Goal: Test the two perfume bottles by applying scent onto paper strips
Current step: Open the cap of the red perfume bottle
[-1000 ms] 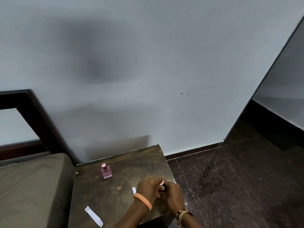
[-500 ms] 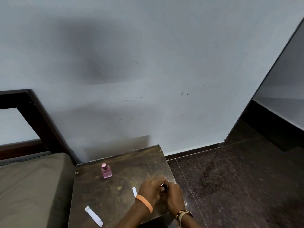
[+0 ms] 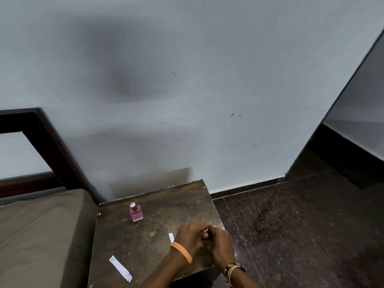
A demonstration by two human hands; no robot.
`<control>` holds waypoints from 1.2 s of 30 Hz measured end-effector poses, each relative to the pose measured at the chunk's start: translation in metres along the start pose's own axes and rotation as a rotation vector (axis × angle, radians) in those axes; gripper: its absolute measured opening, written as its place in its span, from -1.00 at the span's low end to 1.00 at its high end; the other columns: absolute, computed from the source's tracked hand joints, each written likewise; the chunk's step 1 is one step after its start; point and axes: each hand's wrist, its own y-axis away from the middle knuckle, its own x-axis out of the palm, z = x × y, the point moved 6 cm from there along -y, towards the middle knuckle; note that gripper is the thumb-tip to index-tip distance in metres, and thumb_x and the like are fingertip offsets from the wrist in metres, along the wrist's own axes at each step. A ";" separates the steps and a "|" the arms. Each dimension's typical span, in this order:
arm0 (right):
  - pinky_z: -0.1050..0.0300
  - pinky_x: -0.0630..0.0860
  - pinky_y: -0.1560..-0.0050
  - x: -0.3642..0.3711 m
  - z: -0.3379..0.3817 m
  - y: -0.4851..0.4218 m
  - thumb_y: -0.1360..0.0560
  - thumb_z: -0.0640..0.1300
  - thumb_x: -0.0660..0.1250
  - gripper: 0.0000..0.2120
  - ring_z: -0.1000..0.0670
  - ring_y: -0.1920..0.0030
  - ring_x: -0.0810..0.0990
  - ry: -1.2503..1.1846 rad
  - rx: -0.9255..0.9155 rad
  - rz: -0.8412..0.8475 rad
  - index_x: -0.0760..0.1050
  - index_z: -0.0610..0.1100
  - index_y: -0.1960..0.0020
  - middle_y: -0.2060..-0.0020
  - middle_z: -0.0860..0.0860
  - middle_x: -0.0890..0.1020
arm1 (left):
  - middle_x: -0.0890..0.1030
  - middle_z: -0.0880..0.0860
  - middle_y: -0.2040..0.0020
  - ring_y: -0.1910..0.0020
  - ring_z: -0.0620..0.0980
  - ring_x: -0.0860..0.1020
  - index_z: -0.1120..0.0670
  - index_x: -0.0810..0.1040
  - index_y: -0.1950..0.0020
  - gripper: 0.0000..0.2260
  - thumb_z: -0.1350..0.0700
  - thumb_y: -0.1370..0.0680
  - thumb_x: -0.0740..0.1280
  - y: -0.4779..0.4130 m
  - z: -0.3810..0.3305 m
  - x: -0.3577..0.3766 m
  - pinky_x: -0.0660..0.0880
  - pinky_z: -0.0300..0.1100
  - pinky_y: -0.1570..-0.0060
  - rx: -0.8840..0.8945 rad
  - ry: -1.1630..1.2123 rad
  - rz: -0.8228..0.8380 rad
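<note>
The left hand [image 3: 190, 235] and right hand [image 3: 222, 246] curl together round a small dark shiny-topped perfume bottle [image 3: 206, 232], which they mostly hide, at the near right of the worn dark wooden table [image 3: 158, 197]. The left hand half covers a short white paper strip [image 3: 171, 237]. A longer white paper strip [image 3: 120, 268] lies near-left. A square pink glass perfume bottle [image 3: 136, 213] stands upright well behind, and an olive mattress [image 3: 41, 235] flanks the table.

A bottle [image 3: 136, 212] stands back left on the tabletop [image 3: 166, 204], which backs onto the wall [image 3: 207, 100], bed [image 3: 41, 235] to its left, floor [image 3: 301, 225] to its right. One paper strip [image 3: 120, 268] lies front left; another strip [image 3: 171, 237] lies just left of the left hand [image 3: 192, 235], which meets the right hand [image 3: 221, 246] around a second bottle [image 3: 205, 230], front right.
</note>
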 end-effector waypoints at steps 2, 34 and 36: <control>0.27 0.47 0.24 -0.001 0.001 0.000 -0.38 -0.16 0.39 -0.92 0.10 0.22 0.57 0.009 -0.002 0.007 0.61 -0.02 0.14 0.17 0.03 0.69 | 0.64 -0.02 -0.15 -0.15 -0.04 0.57 -0.03 0.59 -0.20 -0.71 0.12 -0.48 0.34 -0.001 0.006 -0.005 0.41 -0.28 -0.15 -0.058 0.017 -0.041; 0.23 0.53 0.21 -0.001 0.002 0.001 -0.32 -0.10 0.43 -0.90 0.11 0.21 0.63 -0.040 -0.015 0.018 0.62 0.01 0.17 0.23 0.07 0.70 | 0.67 0.02 -0.07 -0.05 -0.01 0.63 0.02 0.61 -0.18 -0.66 0.22 -0.42 0.38 0.003 0.012 -0.003 0.46 -0.29 -0.08 -0.066 0.019 -0.053; 0.32 0.45 0.29 -0.001 0.004 0.001 -0.32 -0.09 0.42 -0.89 0.10 0.21 0.62 -0.029 -0.019 0.009 0.62 0.02 0.14 0.22 0.06 0.70 | 0.66 -0.02 -0.09 -0.07 -0.07 0.60 -0.01 0.61 -0.17 -0.73 0.11 -0.47 0.39 0.004 0.011 -0.009 0.40 -0.34 -0.11 -0.133 0.044 -0.082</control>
